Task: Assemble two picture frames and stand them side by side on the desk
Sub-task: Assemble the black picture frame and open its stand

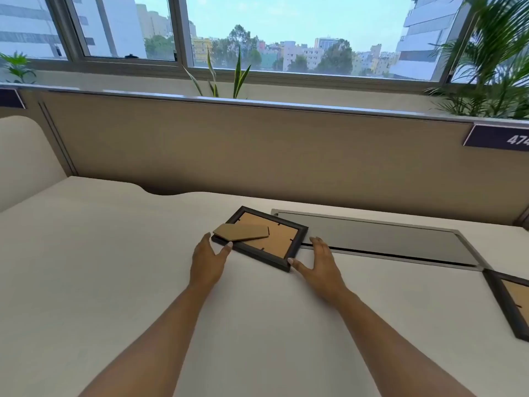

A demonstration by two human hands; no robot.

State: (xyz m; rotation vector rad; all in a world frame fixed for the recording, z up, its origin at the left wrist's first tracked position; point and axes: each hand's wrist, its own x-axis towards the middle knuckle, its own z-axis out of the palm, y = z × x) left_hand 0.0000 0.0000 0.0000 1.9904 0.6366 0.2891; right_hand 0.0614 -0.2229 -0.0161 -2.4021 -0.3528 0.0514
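Just left of the grey tray (380,242), your first frame (262,237) lies face down on the desk (100,267), its brown backing up and a loose cardboard stand (240,232) resting across its near-left part. Your left hand (207,263) is spread beside the frame's left corner, thumb tip at or nearly at the dark edge; I cannot tell whether it touches. Your right hand (319,265) is spread too, thumb at the frame's near corner and fingers reaching toward the tray's near rim. Neither hand holds anything.

The second frame (512,302) lies to the right of the tray and nearer you, also back up, cut off by the picture's edge and well apart from the first.

You seem to be early in the job: the first frame is about to be gripped, and its stand looks unattached, though that joint is hard to judge from this angle. The next move calls for closing both hands on opposite sides of the frame, keeping it level so the stand does not slide off. Then check that the small tabs on the backing are turned in, fix the stand, and set the frame upright. Mind the tray's edge under your right fingers as you lift.
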